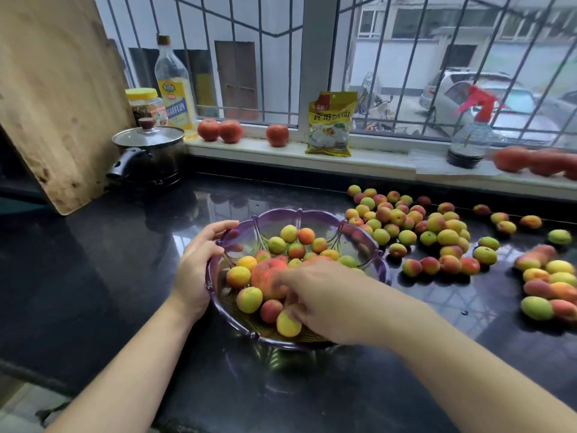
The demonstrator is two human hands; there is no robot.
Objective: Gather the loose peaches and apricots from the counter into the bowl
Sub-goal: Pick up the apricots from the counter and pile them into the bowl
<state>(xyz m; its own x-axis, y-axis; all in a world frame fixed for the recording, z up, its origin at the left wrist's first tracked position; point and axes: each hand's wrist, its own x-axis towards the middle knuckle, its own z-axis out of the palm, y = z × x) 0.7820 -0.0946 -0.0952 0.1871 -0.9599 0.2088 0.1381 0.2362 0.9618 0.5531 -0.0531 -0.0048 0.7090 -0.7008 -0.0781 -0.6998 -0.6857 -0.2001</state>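
A purple see-through bowl (299, 212) stands on the black counter and holds several small apricots plus a large red peach (265, 276). My left hand (196, 260) grips the bowl's left rim, thumb on the inside. My right hand (321, 301) reaches into the bowl from the right. Its blurred fingertips lie against the peach and a yellow apricot (288, 325), and whether they hold any fruit is unclear. Several loose apricots and peaches (437, 226) lie on the counter right of the bowl. A second cluster (549, 289) sits at the far right.
A lidded black pot (150, 154) and a leaning wooden board (56, 89) stand at the back left. On the windowsill are an oil bottle (173, 85), tomatoes (220, 130), a yellow packet (331, 126) and a spray bottle (471, 135).
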